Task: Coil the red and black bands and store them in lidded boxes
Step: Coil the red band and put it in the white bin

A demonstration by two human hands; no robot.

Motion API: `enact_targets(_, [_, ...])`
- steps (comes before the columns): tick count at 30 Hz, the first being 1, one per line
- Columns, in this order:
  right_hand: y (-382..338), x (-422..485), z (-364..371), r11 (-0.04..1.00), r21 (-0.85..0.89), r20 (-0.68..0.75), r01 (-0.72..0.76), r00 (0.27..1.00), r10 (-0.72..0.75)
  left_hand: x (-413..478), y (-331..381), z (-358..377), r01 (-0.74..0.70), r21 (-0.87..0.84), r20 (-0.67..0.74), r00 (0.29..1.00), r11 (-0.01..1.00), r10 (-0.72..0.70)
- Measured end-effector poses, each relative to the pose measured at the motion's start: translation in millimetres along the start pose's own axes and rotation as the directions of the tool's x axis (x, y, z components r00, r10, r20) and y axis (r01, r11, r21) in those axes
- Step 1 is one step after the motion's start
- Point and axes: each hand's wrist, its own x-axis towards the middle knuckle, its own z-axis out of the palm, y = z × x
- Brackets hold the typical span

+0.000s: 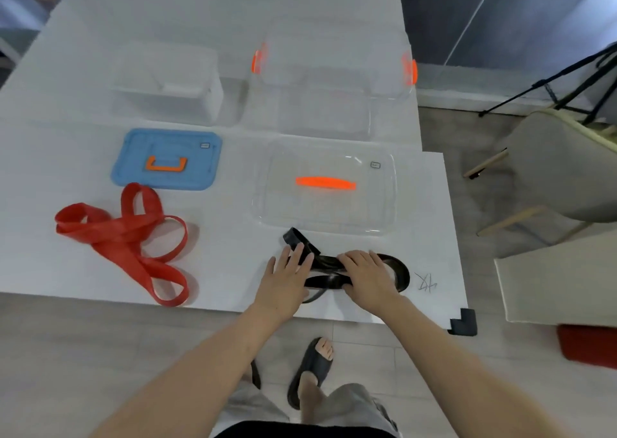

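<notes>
A black band (pixel 329 265) lies loosely looped near the table's front edge at the right. My left hand (pixel 287 279) rests flat on its left part, fingers spread. My right hand (pixel 369 277) presses down on its right part. A red band (pixel 123 237) lies in loose tangled loops at the front left, untouched. Behind it a blue lid (pixel 168 158) with an orange handle lies flat. A clear lid (pixel 327 190) with an orange handle lies behind the black band. Two open boxes stand at the back: a small white one (pixel 167 83) and a larger clear one (pixel 330 83) with orange clips.
The white table (pixel 233 237) has a black corner guard (pixel 464 322) at the front right. A beige chair (pixel 561 170) and a tripod's legs (pixel 567 83) stand to the right of the table. My sandalled feet (pixel 314 370) are on the floor below.
</notes>
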Motion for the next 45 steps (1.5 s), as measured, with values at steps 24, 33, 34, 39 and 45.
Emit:
enact_targets(24, [-68, -3, -59, 0.991, 0.121, -0.241, 0.055, 0.97, -0.025, -49, -37, -40, 0.109, -0.082, -0.213, 0.969, 0.991, -0.124])
enact_targets(33, [-160, 45, -62, 0.984, 0.107, -0.199, 0.144, 0.972, -0.121, -91, -135, -36, 0.205, -0.119, -0.277, 0.933, 0.972, -0.231])
enact_targets(34, [-172, 51, -61, 0.984, 0.106, -0.199, 0.143, 0.973, -0.12, -94, -152, -35, 0.211, -0.123, -0.28, 0.93, 0.97, -0.238])
enact_targets(39, [-240, 82, -51, 0.986, 0.119, -0.187, 0.115, 0.978, -0.091, -111, -234, -43, 0.21, -0.135, -0.253, 0.938, 0.968, -0.239])
enact_targets(45, [-341, 113, -31, 0.987, 0.147, -0.152, 0.068, 0.987, -0.045, -140, -342, -37, 0.187, -0.159, -0.249, 0.943, 0.97, -0.222])
